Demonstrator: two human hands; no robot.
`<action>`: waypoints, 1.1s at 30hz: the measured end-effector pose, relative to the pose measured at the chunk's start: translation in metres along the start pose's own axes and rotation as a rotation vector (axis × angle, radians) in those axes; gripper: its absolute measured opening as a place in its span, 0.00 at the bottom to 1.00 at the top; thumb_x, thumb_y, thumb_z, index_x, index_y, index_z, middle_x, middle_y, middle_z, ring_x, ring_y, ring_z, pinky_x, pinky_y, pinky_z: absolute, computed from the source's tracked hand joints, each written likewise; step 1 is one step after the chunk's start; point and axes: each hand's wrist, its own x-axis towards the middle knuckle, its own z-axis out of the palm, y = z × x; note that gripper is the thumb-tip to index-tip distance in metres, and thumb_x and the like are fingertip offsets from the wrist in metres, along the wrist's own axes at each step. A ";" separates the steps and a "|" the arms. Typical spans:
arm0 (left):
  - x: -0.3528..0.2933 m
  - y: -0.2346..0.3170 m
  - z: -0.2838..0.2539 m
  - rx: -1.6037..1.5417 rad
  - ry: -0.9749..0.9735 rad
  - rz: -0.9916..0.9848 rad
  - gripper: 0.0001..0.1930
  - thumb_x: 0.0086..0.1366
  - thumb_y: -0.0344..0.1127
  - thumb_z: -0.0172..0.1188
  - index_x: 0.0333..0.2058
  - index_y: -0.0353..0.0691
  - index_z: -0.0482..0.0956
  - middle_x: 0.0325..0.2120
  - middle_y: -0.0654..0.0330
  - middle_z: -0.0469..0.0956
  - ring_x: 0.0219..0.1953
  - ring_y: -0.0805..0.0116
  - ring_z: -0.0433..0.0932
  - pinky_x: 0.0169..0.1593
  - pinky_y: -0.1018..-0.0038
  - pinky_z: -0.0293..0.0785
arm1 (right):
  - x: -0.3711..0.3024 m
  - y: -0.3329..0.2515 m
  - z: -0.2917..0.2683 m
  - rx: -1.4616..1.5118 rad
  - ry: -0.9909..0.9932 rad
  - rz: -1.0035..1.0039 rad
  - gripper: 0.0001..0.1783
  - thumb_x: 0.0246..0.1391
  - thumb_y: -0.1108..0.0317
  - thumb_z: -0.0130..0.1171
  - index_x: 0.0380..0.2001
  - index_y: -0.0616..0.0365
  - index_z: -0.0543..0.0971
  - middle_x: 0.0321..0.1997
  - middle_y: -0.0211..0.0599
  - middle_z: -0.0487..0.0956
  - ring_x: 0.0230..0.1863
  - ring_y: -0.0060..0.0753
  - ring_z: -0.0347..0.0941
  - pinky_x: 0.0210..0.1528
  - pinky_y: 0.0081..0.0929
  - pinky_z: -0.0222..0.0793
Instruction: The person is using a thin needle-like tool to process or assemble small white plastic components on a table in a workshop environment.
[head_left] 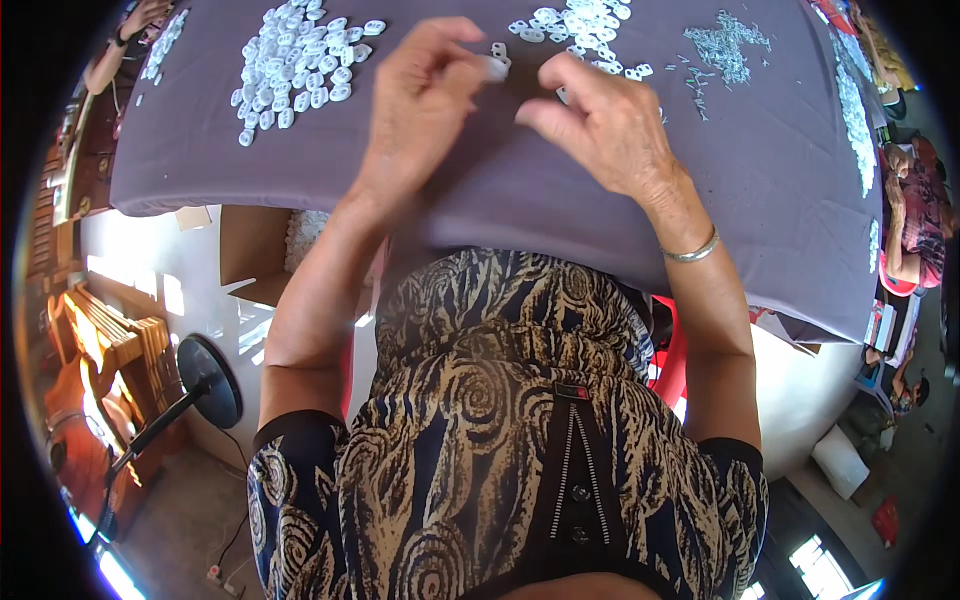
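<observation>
The left hand hovers over the desk covered in grey-purple cloth, its fingertips pinched together on a small white oval plastic piece. Just to its right, the right hand curls with thumb and forefinger slightly apart; whether anything sits in its grip I cannot tell. Far left lies a heap of white oval plastic pieces, far centre a smaller scatter of white pieces, and far right a pile of thin silvery metal bits. A silver bangle circles the right wrist.
</observation>
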 end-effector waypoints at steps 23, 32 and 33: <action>0.016 -0.027 -0.019 0.257 0.179 0.236 0.08 0.58 0.24 0.57 0.37 0.38 0.77 0.32 0.63 0.73 0.32 0.76 0.74 0.36 0.81 0.72 | 0.047 0.016 0.016 0.040 -0.122 -0.172 0.07 0.51 0.72 0.56 0.36 0.58 0.76 0.30 0.35 0.73 0.33 0.37 0.71 0.38 0.31 0.68; 0.014 -0.029 -0.015 0.284 0.122 0.239 0.10 0.61 0.24 0.56 0.41 0.37 0.75 0.34 0.66 0.76 0.32 0.81 0.72 0.35 0.82 0.71 | 0.022 0.030 0.005 0.039 -0.245 -0.110 0.09 0.48 0.72 0.59 0.35 0.58 0.76 0.31 0.34 0.73 0.31 0.33 0.71 0.35 0.30 0.68; 0.014 -0.030 -0.014 0.281 0.122 0.238 0.10 0.61 0.24 0.56 0.41 0.37 0.75 0.34 0.66 0.76 0.32 0.81 0.72 0.35 0.82 0.71 | 0.022 0.030 0.001 0.088 -0.268 -0.055 0.08 0.48 0.72 0.59 0.35 0.59 0.76 0.30 0.33 0.74 0.28 0.30 0.71 0.33 0.28 0.68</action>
